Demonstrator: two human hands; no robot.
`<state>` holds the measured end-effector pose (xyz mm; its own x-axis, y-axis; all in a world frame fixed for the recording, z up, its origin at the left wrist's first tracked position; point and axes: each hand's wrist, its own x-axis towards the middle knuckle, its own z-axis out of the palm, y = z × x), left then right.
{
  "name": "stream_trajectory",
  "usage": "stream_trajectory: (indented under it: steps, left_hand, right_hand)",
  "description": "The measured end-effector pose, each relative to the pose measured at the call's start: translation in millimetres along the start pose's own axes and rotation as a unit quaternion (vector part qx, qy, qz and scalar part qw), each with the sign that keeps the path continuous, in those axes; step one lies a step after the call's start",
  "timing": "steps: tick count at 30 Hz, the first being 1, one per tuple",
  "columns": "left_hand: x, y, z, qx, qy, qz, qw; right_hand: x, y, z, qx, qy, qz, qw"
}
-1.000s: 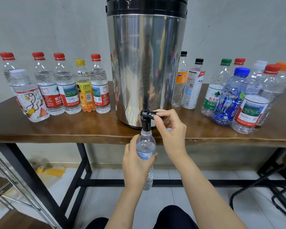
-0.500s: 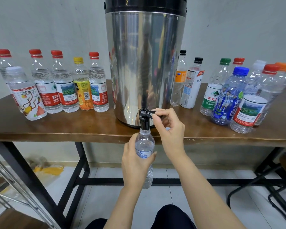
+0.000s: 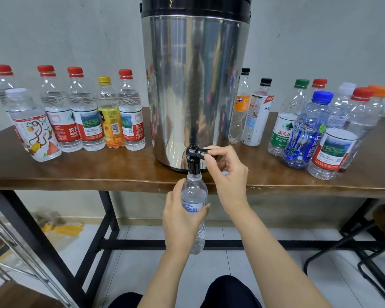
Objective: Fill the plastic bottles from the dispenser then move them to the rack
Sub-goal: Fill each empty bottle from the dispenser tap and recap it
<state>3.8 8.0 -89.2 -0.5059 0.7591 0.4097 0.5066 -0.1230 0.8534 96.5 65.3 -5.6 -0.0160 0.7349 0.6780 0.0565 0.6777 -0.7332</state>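
Surface: brown wooden table point(image 3: 76, 174) on a black metal frame, against a pale wall, with tiled floor below.
Dispenser: tall steel dispenser point(image 3: 193, 85) stands at the middle of the table, with its black tap point(image 3: 193, 163) overhanging the front edge.
Bottle in hand: clear plastic bottle point(image 3: 195, 196), uncapped and upright, is held below the table edge with its mouth right up at the tap outlet.
Left hand: left hand point(image 3: 182, 223) is wrapped round the bottle's labelled middle, with the thumb on the near side.
Right hand: right hand point(image 3: 227, 174) pinches the tap lever point(image 3: 199, 151) between thumb and forefinger; the other fingers are curled.
Cap: a pale round piece point(image 3: 225, 173) shows at the right hand, probably this bottle's cap. Whether it is held cannot be told.
Change over the last second: both grips and the bottle's place under the tap are unchanged; only the view has shifted slightly.
Meaning for the task: filling is judged to be under way. The water level cannot be read through the clear wall.
Other bottles: capped bottles stand in a left group point(image 3: 85, 112) and a right group point(image 3: 307, 130), well apart from the tap.
Next requirement: release the lever, cap the bottle, then carry it to the rack.
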Motion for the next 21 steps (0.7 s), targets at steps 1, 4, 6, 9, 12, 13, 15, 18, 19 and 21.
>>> stream_trajectory:
  steps: [1, 4, 6, 9, 12, 13, 15, 18, 19, 21]
  left_hand:
    - [0, 0, 0, 0.001, 0.0, 0.0, 1.0]
    - [0, 0, 0, -0.002, 0.0, 0.0, 1.0]
    - [0, -1, 0, -0.002, 0.002, 0.002, 1.0]
    - [0, 0, -1, -0.003, 0.005, 0.004, 1.0]
    - [0, 0, -1, -0.003, 0.006, 0.004, 1.0]
    - [0, 0, 0, -0.003, 0.005, 0.004, 1.0]
    - [0, 0, -1, -0.002, 0.004, 0.006, 1.0]
    - [1, 2, -2, -0.003, -0.001, 0.006, 1.0]
    - [1, 2, -2, -0.005, -0.002, 0.007, 1.0]
    - [2, 2, -3, -0.006, -0.002, 0.006, 1.0]
  right_hand:
    - [0, 0, 0, -0.001, -0.002, 0.001, 1.0]
    - [0, 1, -1, -0.002, 0.0, -0.005, 1.0]
    - [0, 1, 1, -0.002, 0.007, -0.01, 1.0]
    - [1, 1, 2, -0.005, 0.014, -0.013, 1.0]
    - [1, 0, 1, -0.01, 0.012, -0.019, 1.0]
    - [1, 0, 0, -0.01, 0.009, -0.019, 1.0]
    - [1, -1, -2, -0.01, -0.009, -0.018, 1.0]
    - [3, 3, -13, -0.047, -0.069, -0.057, 0.995]
    - [5, 5, -18, -0.071, -0.089, -0.086, 0.99]
    - [13, 6, -26, -0.134, -0.115, -0.152, 0.973]
